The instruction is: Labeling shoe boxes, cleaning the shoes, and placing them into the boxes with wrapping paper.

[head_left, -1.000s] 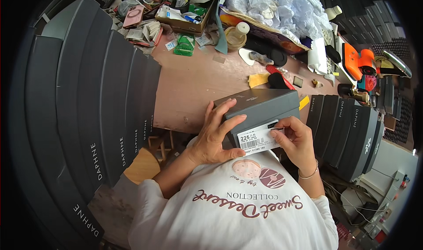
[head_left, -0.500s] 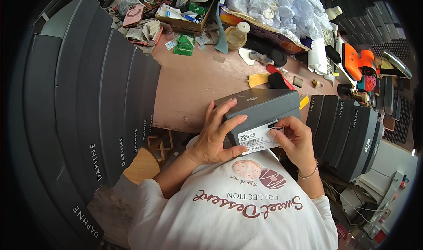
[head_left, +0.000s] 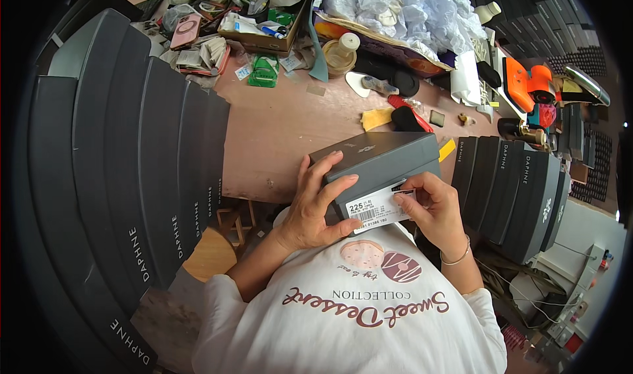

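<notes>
A dark grey shoebox (head_left: 386,151) rests at the near edge of the table, in front of my white shirt. On its near end is a white label (head_left: 377,208) with a barcode and black print. My left hand (head_left: 310,210) steadies the box, its bent fingers along the lid and left corner and its thumb pressing the label's lower left part. With thumb and forefinger, my right hand (head_left: 432,206) pinches the label at its upper right corner. The label's right edge is partly hidden behind those fingers.
Tall stacks of dark shoeboxes stand at left (head_left: 125,150) and right (head_left: 504,193). Along the table's far side are a cluttered carton (head_left: 264,41), a heap of white plastic bags (head_left: 409,11) and an orange device (head_left: 517,84). A wooden stool (head_left: 211,255) shows below left.
The view has shifted a little, so the surroundings sit slightly farther left. Both hands keep nearly the same hold on the box and label.
</notes>
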